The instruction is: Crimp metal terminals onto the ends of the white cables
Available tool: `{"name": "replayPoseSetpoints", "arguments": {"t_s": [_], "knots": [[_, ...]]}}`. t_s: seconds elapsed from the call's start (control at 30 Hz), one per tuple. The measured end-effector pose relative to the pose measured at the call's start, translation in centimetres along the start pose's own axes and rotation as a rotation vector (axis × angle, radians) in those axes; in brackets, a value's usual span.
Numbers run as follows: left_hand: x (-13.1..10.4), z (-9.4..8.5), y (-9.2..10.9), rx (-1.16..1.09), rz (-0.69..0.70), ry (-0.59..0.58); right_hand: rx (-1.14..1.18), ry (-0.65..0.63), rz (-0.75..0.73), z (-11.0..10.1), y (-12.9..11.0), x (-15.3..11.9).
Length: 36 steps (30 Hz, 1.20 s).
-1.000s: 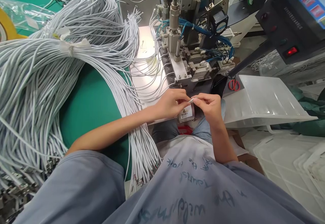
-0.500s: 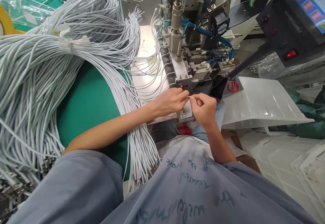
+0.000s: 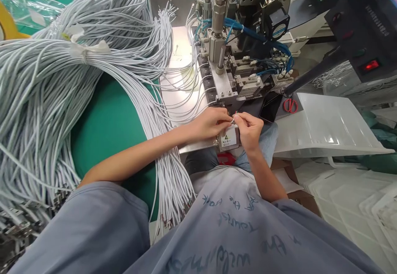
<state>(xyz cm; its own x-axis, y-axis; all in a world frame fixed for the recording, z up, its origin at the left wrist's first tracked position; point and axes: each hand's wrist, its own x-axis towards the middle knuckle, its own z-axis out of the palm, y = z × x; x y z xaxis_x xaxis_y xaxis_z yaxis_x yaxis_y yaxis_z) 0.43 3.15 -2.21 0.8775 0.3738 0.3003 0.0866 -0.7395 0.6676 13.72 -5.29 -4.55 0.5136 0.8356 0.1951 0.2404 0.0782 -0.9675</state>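
Note:
My left hand (image 3: 214, 123) and my right hand (image 3: 249, 130) meet in front of the machine (image 3: 225, 81), fingers pinched closed. Between their fingertips runs the end of a white cable (image 3: 233, 119), with small coloured wire ends showing just above my right fingertips. Most of that cable is hidden by my left hand. Below the hands is a small box with a white label (image 3: 229, 137). Several other white cables (image 3: 195, 107) lead from the bundle into the row of slots on the machine's left side.
A large tied bundle of white cables (image 3: 124, 81) covers much of the green mat (image 3: 105, 125) at left. Right of the machine lie a dark phone-like slab (image 3: 271, 107), red scissors (image 3: 290, 105) and a white plastic tray (image 3: 338, 125). A control box (image 3: 359, 38) overhangs the right.
My fingertips have drawn together, and coloured wire ends now show above the right ones. The view has shifted slightly, so the machine appears a little farther right.

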Motion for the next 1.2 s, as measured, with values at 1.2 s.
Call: {"name": "replayPoseSetpoints", "arguments": {"t_s": [1.2], "knots": [[0.0,0.0,-1.9,0.625,-0.041,-0.251,0.022,-0.362,0.249,-0.8,4.1,3.7]]}}
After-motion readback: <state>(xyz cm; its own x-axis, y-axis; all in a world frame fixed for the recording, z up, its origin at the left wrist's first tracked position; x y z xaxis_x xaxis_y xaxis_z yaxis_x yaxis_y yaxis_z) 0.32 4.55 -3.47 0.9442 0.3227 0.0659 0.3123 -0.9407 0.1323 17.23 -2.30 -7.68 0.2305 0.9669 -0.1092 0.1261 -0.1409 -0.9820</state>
